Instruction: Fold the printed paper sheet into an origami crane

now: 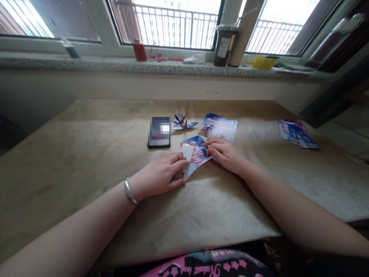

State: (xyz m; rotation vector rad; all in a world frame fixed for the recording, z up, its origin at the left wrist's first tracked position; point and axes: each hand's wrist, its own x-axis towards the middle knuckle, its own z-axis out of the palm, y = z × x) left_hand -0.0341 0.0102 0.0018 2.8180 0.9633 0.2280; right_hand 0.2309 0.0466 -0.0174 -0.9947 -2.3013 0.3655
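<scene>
A worktop (86, 161), covered w/ a tan sheet, is set against a pale wall (86, 86) below a speckled stone windowsill (115, 66). White-framed windows (109, 42) are seen above, w/ a metal railing (178, 29) outside. Bright daylight is let in thru the glass. A red cup (140, 50), dark jar (224, 46) & yellow box (264, 62) are kept on the sill.

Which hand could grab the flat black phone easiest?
Probably the left: the left hand rests on the folded blue printed paper close to the flat black phone, while the right hand presses the paper's other edge, farther away.
</scene>
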